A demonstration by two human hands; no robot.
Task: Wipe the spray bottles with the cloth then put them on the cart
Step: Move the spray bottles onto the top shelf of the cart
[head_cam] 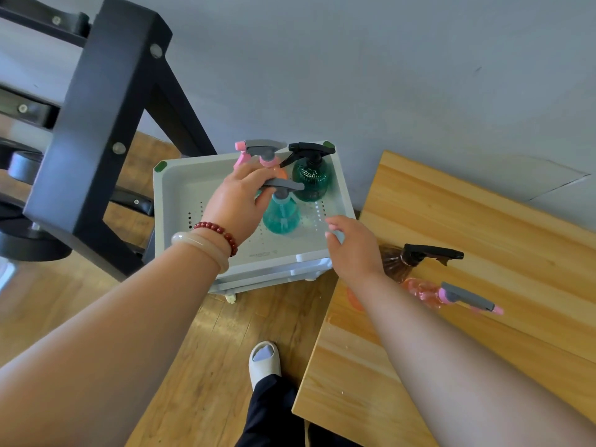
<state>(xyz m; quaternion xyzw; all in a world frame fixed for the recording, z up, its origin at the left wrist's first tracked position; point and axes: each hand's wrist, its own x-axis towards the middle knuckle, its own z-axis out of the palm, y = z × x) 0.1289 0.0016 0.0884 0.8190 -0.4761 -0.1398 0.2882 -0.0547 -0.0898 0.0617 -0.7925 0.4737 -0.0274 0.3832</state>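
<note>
Teal bottle: we see the teal bottle (280,217) standing upright in the top tray of the cart (180,191), near the tray's middle.
Left hand: our left hand (237,201) is on it. The fingers (263,190) curl round the neck just under the grey trigger head, so we judge this a grip.
Right hand: our right hand (353,248) hovers over the cart's front right corner, fingers loosely spread and holding nothing.
Others on cart: the green bottle (311,180) and the upright pink bottle (263,153) stand behind the teal one, close together at the tray's back edge.
Left to do: the brown bottle (416,258) and the lying pink bottle (448,293) both lie on their sides on the surface (483,208).
Key relation: both lie just right of our right wrist. Their long axes run left to right, bases toward the cart and nozzles pointing away. The right hand is much the nearer; the left would have to cross over.
Step, as we judge it: the teal bottle is being set down, and the brown bottle seems the likely next pick.
Cloth: we cannot make out a cloth. An orange patch behind the right forearm is too hidden to name.
Around: a black frame (96,124) stands left of the cart.
</note>
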